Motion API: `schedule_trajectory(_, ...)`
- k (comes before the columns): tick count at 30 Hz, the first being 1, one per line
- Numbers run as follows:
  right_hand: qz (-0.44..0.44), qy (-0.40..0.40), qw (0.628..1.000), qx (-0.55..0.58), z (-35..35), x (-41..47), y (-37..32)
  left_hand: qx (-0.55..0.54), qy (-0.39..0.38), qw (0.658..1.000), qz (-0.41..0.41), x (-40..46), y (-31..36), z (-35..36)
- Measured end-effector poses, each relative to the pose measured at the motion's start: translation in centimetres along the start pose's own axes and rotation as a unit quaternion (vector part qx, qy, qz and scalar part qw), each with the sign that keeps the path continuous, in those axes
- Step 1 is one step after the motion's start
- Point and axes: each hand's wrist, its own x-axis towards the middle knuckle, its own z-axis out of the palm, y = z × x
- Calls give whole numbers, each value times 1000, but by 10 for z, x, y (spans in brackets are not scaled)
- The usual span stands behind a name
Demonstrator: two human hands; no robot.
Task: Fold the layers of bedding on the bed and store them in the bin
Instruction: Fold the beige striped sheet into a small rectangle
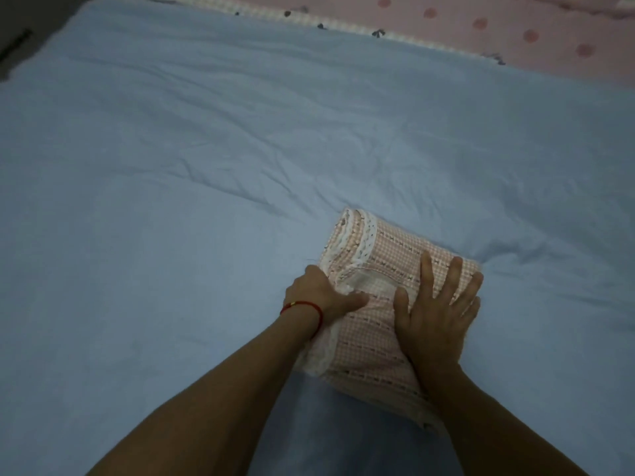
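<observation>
A folded pink checked sheet with a white lace trim [385, 249] lies as a thick bundle on the blue bed sheet [171, 166], near the front of the bed. My right hand [434, 310] presses flat on top of the bundle with its fingers spread and straight. My left hand [323, 293], with a red cord at the wrist, grips the bundle's left edge, thumb on top and fingers tucked at the lace side. The bin is not in view.
A pink dotted cover with a pale checked border [498, 25] lies along the far right of the bed. The dark floor [20, 32] shows past the bed's far left corner. Wrinkled blue sheet spreads left and right of the bundle.
</observation>
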Motion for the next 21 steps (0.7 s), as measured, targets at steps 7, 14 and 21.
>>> schedule_trajectory(7, -23, -74, 992, 95, -29, -8, 5, -23, 87, 995, 38, -90, 23, 6)
schedule_trajectory(14, 260, -449, 653, 552, -174, -114, -38, -215, 137, 967, 6, -293, -38, -59)
schedule_trajectory(21, -27, -686, 606, 402, -296, -240, -161, -526, 296, 788, -124, -551, -239, -55)
